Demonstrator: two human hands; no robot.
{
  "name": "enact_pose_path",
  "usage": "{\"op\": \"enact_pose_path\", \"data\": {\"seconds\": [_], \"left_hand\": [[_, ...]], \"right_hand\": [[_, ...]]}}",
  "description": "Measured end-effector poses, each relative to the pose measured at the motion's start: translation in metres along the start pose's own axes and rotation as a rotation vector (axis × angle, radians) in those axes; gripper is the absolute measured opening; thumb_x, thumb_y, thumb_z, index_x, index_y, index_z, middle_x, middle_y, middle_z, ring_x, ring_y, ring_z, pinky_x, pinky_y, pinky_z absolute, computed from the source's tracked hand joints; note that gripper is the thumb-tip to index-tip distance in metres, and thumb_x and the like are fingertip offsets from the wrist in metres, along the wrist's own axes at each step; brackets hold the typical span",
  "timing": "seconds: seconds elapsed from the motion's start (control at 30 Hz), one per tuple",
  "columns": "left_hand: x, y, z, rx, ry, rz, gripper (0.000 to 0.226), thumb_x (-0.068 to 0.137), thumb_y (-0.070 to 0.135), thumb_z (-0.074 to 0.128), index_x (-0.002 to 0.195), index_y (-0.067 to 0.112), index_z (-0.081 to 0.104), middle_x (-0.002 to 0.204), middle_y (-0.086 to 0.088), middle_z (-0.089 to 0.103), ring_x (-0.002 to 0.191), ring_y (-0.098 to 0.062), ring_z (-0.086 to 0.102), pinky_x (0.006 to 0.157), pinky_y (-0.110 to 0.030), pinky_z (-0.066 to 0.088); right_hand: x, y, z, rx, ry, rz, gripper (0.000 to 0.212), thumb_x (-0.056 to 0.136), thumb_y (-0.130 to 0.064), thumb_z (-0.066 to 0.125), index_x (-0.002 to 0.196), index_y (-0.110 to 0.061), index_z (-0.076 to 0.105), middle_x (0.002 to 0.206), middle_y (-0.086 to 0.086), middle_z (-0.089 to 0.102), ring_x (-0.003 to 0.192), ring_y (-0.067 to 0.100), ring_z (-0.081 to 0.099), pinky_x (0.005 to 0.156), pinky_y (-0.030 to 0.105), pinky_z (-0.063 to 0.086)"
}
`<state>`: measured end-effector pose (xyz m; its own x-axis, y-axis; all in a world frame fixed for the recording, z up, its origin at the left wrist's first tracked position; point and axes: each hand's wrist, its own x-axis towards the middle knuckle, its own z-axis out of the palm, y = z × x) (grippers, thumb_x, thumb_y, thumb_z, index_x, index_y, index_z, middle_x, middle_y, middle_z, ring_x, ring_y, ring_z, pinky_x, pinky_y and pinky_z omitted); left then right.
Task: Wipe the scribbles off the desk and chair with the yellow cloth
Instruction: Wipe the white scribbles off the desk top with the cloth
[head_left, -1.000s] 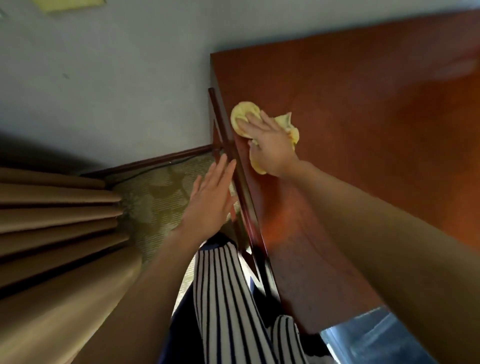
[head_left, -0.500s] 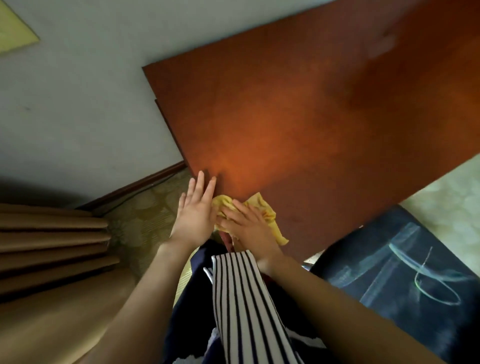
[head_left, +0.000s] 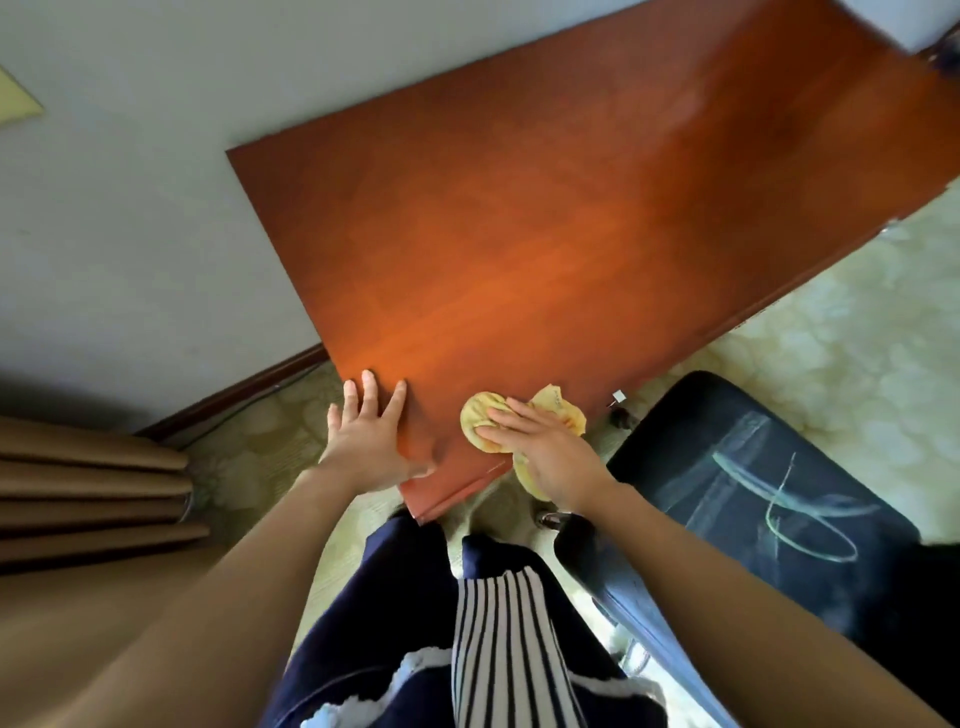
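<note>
Fingers (head_left: 370, 387) of the left hand (head_left: 371, 441) lie straight and spread, flat on the near corner of the bench (head_left: 519, 234). Just to its right, the right hand (head_left: 543, 457) presses the yellow cloth (head_left: 480, 413) with straight fingers against the bench's near edge. Pale scribbles (head_left: 748, 470) on the chair (head_left: 675, 410) lie further right, so the cloth-bearing right hand is nearer.

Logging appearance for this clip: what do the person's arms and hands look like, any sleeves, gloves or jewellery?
The left arm and right arm are bare to the frame edge; no sleeves show. The left hand and right hand wear no gloves, and no ring, watch or bracelet is visible. Lower down, navy clothing with a black-and-white striped panel.
</note>
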<state>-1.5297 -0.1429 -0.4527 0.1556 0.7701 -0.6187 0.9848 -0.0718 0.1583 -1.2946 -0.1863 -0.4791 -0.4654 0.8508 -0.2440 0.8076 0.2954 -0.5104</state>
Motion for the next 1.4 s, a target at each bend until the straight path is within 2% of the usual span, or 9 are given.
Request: {"op": "enact_pose_path", "data": {"seconds": [0.23,0.5,0.77,0.9,1.0,1.07,1.17,1.23,1.4], "left_hand": [[0.001,0.003,-0.015,0.196,-0.136,0.049,0.117,0.077,0.064,0.063,0.150,0.021,-0.017,0.152,-0.025,-0.026,0.142,-0.045,-0.013,0.117,-0.048,0.001],[0.004,-0.005,-0.022,0.245,-0.154,0.073,0.081,0.095,0.029,0.045,0.151,0.022,-0.014,0.154,-0.024,-0.022,0.143,-0.044,-0.008,0.117,-0.046,0.000],[0.003,0.000,-0.024,0.221,-0.176,0.070,0.085,0.089,0.002,0.038,0.150,0.021,-0.018,0.152,-0.022,-0.027,0.142,-0.045,-0.014,0.117,-0.046,0.000],[0.003,-0.002,-0.026,0.242,-0.169,0.086,0.083,0.089,0.003,0.038,0.151,0.021,-0.015,0.153,-0.022,-0.024,0.142,-0.046,-0.010,0.117,-0.046,0.003],[0.006,-0.005,-0.029,0.310,-0.164,0.097,0.080,0.091,0.009,0.039,0.151,0.020,-0.013,0.154,-0.024,-0.019,0.143,-0.047,-0.004,0.117,-0.046,0.007],[0.007,-0.005,-0.033,0.369,-0.166,0.116,0.077,0.093,0.016,0.039,0.152,0.020,-0.011,0.155,-0.026,-0.013,0.143,-0.046,0.004,0.116,-0.047,0.007],[0.009,-0.008,-0.042,0.410,-0.174,0.140,0.070,0.095,0.026,0.037,0.153,0.026,-0.003,0.157,-0.024,-0.005,0.143,-0.041,0.013,0.114,-0.055,0.000],[0.010,-0.007,-0.047,0.381,-0.188,0.156,0.061,0.098,0.036,0.031,0.152,0.030,0.005,0.158,-0.020,0.000,0.144,-0.036,0.016,0.111,-0.060,-0.005],[-0.009,0.019,-0.053,0.049,-0.139,0.364,0.050,0.101,0.045,0.029,0.147,0.027,0.032,0.156,-0.002,0.026,0.141,-0.024,0.027,0.116,-0.055,0.008]], "right_hand": [[-0.003,0.048,-0.031,0.047,0.089,0.311,0.076,0.089,0.020,0.034,0.147,-0.029,0.030,0.156,-0.006,0.021,0.146,0.012,0.005,0.113,0.034,0.027],[0.025,0.018,-0.028,-0.071,0.186,0.725,0.067,0.093,0.007,0.033,0.149,-0.027,0.021,0.159,-0.001,0.012,0.146,0.029,0.004,0.111,0.039,0.027],[0.026,-0.056,0.033,-0.027,0.237,0.561,0.059,0.093,-0.003,0.040,0.147,-0.024,0.031,0.158,0.001,0.018,0.146,0.028,0.006,0.117,0.042,0.008],[0.021,-0.091,0.053,0.026,0.263,0.359,0.055,0.073,0.002,0.051,0.125,-0.015,0.062,0.134,0.014,0.055,0.129,0.041,0.044,0.104,0.057,0.037],[0.019,-0.119,0.051,0.102,0.196,0.312,0.058,0.082,-0.024,0.025,0.127,-0.020,0.061,0.140,0.006,0.050,0.135,0.025,0.039,0.111,0.042,0.033],[0.017,-0.127,0.048,0.218,0.111,0.386,0.052,0.088,-0.022,0.028,0.131,-0.028,0.057,0.143,-0.001,0.047,0.137,0.016,0.035,0.110,0.029,0.031],[0.013,-0.132,0.041,0.386,0.127,0.469,0.049,0.089,-0.007,0.045,0.125,-0.034,0.060,0.121,-0.001,0.065,0.107,0.017,0.058,0.091,0.031,0.045],[0.006,-0.133,0.034,0.496,0.165,0.524,0.046,0.089,-0.005,0.048,0.124,-0.032,0.062,0.113,-0.002,0.068,0.099,0.015,0.059,0.086,0.026,0.043],[-0.028,-0.134,0.014,0.798,0.476,0.690,0.038,0.090,-0.003,0.055,0.119,-0.026,0.065,0.115,-0.004,0.066,0.104,0.013,0.060,0.090,0.025,0.046]]}}
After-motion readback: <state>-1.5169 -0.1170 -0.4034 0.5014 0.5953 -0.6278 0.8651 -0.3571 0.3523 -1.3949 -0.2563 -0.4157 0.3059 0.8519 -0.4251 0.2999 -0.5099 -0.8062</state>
